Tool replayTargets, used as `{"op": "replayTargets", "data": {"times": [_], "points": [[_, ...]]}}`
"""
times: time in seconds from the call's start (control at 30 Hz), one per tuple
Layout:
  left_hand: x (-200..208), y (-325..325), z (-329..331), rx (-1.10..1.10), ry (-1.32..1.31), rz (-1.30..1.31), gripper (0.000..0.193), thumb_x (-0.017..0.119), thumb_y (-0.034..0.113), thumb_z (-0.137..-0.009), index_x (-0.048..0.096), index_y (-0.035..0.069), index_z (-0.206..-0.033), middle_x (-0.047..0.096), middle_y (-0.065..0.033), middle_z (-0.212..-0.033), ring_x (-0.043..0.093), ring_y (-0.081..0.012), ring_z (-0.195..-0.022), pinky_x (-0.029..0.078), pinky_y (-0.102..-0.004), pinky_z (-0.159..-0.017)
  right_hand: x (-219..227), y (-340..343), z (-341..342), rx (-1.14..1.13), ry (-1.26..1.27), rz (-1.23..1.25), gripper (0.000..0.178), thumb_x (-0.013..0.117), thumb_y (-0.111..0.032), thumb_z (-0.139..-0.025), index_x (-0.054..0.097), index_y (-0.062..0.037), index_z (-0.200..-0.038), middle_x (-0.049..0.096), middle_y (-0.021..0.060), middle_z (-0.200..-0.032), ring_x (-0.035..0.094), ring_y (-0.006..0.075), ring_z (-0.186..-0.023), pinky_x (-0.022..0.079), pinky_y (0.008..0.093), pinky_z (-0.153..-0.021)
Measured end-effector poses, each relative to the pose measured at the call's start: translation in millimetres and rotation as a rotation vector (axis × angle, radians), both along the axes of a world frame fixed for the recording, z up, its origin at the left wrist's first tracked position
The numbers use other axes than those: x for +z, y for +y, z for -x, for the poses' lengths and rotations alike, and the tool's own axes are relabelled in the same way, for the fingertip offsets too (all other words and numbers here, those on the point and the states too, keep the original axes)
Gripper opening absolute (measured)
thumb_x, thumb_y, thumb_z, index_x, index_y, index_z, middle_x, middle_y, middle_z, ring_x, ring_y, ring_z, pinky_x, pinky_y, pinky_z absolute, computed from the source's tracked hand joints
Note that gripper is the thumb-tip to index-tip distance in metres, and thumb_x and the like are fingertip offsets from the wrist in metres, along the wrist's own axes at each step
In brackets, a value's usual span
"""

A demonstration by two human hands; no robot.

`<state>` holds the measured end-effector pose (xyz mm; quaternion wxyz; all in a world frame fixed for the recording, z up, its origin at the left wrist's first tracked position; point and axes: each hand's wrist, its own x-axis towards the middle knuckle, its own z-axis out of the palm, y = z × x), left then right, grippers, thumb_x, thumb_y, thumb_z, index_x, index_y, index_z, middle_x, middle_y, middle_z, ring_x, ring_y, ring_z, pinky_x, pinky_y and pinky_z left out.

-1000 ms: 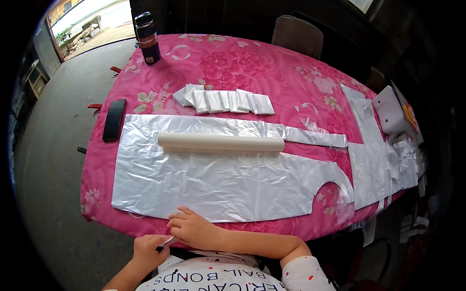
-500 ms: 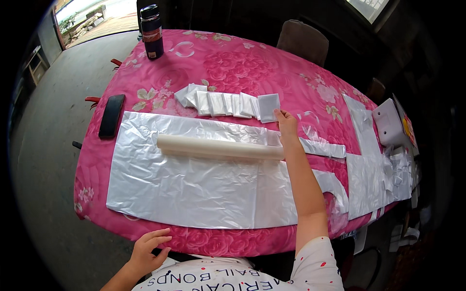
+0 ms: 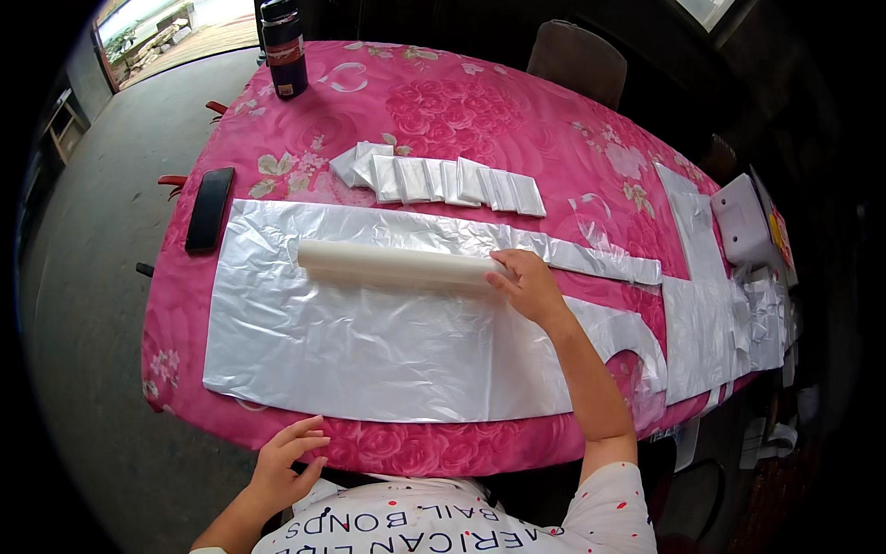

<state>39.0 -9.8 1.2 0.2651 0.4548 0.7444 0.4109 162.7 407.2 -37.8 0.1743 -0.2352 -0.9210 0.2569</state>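
My right hand (image 3: 524,284) is closed round the right end of a long off-white tube (image 3: 397,262). Beneath the tube, a large sheet of thin white plastic (image 3: 369,360) lies flat and creased, with a long strap and a curved cut-out at its right end. Near the table's front edge, my left hand (image 3: 288,462) holds nothing, its fingers apart. Beyond the sheet, several small folded plastic packets (image 3: 448,180) overlap in a row.
A pink flowered cloth covers the table (image 3: 452,120). A dark phone (image 3: 210,210) lies at the left, and a dark bottle (image 3: 284,55) stands at the far left. More white plastic (image 3: 706,342) and a white box (image 3: 741,222) are at the right. A chair (image 3: 577,65) stands behind.
My right hand has let go of a folded packet at the row's right end and come nearer, onto the tube. My left hand has barely moved. The view has shifted slightly.
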Motion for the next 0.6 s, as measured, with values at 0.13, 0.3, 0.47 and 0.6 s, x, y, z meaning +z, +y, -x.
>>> {"op": "replayTargets", "data": {"times": [0.13,0.3,0.47,0.6], "points": [[-6.6,17.5,2.0,-0.147,-0.015,0.004,0.032,0.067,0.002,-0.071,0.062,0.003,-0.103,0.053,-0.018,-0.123,0.059,-0.0297,-0.103,0.05,-0.0348,-0.083,18.5,-55.8,-45.9,-0.005,-0.211,-0.08,0.046,0.067,-0.033,-0.078,0.059,-0.0018,-0.112,0.058,0.0138,-0.107,0.054,0.0294,-0.095,0.043,0.0387,-0.085],[-28.3,64.1,-9.1,-0.269,0.291,0.004,0.065,0.07,0.022,-0.075,0.04,0.004,-0.131,0.027,-0.0298,-0.139,0.037,-0.043,-0.124,0.036,-0.0457,-0.099,11.6,-141.0,-76.2,0.18,-0.174,0.221,0.047,0.059,-0.033,-0.084,0.055,-0.0016,-0.119,0.052,0.0169,-0.118,0.048,0.0317,-0.108,0.037,0.0411,-0.094],[-45.7,109.9,-16.0,-0.383,0.473,-0.003,0.085,0.066,0.039,-0.078,0.021,0.007,-0.142,0.004,-0.0386,-0.141,0.011,-0.0523,-0.132,0.021,-0.052,-0.107,-21.6,-141.6,-94.4,0.258,-0.068,0.046,0.049,0.051,-0.029,-0.089,0.044,-0.005,-0.131,0.036,0.017,-0.138,0.034,0.0324,-0.128,0.027,0.0419,-0.105],[-41.5,134.5,-22.5,-0.474,0.479,-0.054,0.084,0.065,0.041,-0.078,0.023,0.007,-0.142,0.003,-0.0353,-0.144,0.009,-0.0516,-0.133,0.021,-0.0519,-0.107,-29.7,-96.4,-118.9,0.064,-0.195,-0.17,0.053,0.051,-0.029,-0.089,0.038,-0.0067,-0.135,0.03,0.0137,-0.144,0.027,0.031,-0.133,0.022,0.0411,-0.109]]}}
